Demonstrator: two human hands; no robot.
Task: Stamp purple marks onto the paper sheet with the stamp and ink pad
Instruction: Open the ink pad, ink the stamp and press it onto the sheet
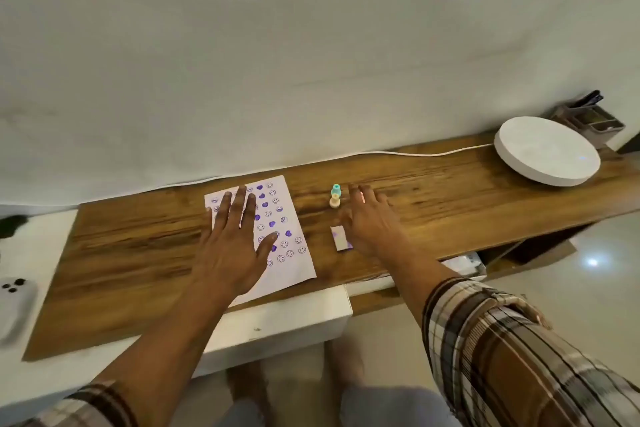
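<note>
A white paper sheet (pixel 284 218) lies on the wooden tabletop (pixel 138 246), covered with purple smiley and heart marks. My left hand (pixel 232 243) rests flat on the sheet's left half, fingers spread. To the right of the sheet stand two small stamps, a teal one (pixel 336 190) and a cream one (pixel 334 201) just in front of it. A small rectangular ink pad (pixel 341 238) with purple ink lies nearer to me. My right hand (pixel 370 222) hovers open just right of the stamps and the pad, holding nothing.
A round white disc (pixel 547 151) with a white cable (pixel 415 153) sits at the far right of the tabletop. A desk organiser (pixel 592 118) stands behind it. A white phone-like device (pixel 14 305) lies at the left. A white wall runs along the back edge.
</note>
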